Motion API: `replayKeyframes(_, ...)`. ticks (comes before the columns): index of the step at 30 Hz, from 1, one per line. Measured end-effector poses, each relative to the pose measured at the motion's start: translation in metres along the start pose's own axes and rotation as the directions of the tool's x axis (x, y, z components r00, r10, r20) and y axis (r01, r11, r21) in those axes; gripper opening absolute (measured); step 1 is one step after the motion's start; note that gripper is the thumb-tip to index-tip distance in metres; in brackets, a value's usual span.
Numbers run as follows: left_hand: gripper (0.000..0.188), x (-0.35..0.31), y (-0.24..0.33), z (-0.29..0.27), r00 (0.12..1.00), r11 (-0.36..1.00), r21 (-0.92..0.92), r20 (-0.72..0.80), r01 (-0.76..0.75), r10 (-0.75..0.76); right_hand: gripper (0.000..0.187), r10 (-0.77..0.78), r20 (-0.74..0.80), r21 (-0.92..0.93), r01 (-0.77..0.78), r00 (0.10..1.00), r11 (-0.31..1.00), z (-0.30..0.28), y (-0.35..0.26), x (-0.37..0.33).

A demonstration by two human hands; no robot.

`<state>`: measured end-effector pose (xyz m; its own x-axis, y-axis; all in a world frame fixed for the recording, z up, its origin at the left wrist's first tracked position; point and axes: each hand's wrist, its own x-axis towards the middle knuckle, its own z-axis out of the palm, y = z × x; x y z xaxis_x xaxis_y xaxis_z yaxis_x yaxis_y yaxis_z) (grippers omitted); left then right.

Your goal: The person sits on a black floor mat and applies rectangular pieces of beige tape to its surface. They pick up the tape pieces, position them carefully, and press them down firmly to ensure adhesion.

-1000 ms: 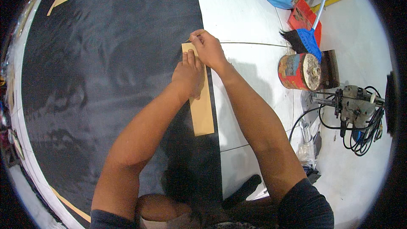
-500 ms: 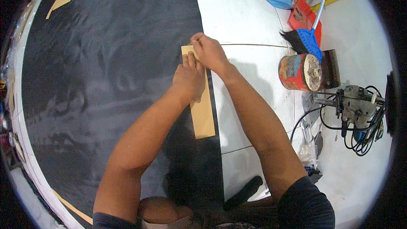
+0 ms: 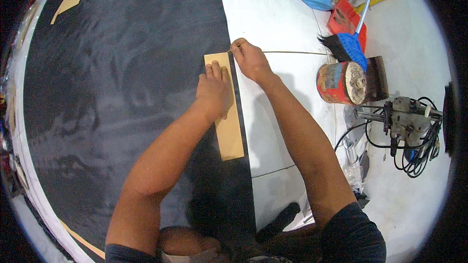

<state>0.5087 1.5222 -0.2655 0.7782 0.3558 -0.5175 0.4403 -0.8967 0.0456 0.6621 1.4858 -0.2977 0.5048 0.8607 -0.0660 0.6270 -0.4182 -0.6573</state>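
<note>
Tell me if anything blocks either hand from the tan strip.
Nothing visible does. The left hand lies directly on the tan strip. The right hand is just beside its far right corner; only a thin piece that it pinches, too small to identify, shows between them.

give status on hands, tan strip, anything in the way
Left hand flat on tan strip. Strip lies on black sheet, near its right edge. Right hand pinched by strip's far right corner, contents unclear. Only left hand covers strip.
</note>
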Motion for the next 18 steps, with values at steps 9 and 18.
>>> replayKeyframes(9, 0.138, 0.001, 0.001, 0.000, 1.000, 0.997, 0.072, -0.004, 0.000, 0.000, 0.031, 0.019, 0.010, -0.066, -0.018, 1.000, 0.998, -0.007, -0.008, -0.006)
replayKeyframes(18, 0.141, 0.001, 0.004, 0.006, 0.999, 0.993, 0.119, -0.042, -0.003, 0.008, 0.029, -0.146, 0.062, -0.182, 0.155, 0.987, 0.971, 0.000, 0.008, -0.036)
